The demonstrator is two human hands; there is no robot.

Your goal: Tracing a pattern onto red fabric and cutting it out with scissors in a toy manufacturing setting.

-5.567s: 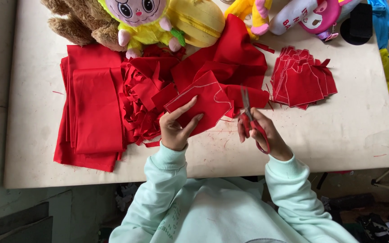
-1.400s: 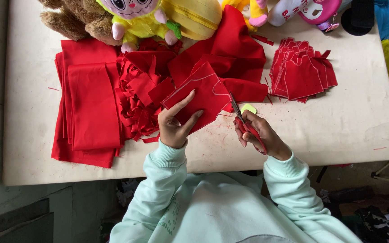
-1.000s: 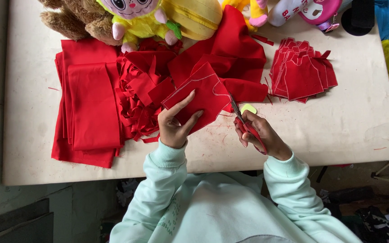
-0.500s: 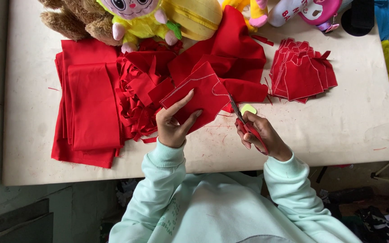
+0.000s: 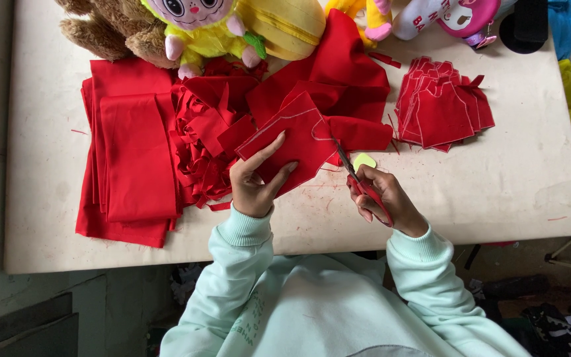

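The left hand (image 5: 254, 187) pinched the thin, floppy red cloth (image 5: 292, 142) near the cut, while the right hand's (image 5: 383, 201) fingers gripped slightly open scissors (image 5: 351, 172) over the counter (image 5: 517, 192).

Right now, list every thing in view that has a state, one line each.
Left hand: pinching the marked red fabric piece.
Right hand: gripping scissors, blades at the fabric's edge.
Folded red cloth: flat, uncut.
Cut red pieces: stacked, fanned.
Red scraps: heaped loosely.
Plush toys: lying along the table edge.

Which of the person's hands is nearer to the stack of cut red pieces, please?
Right. The right hand lies just below-left of the stack of cut red pieces; the left hand is farther left.
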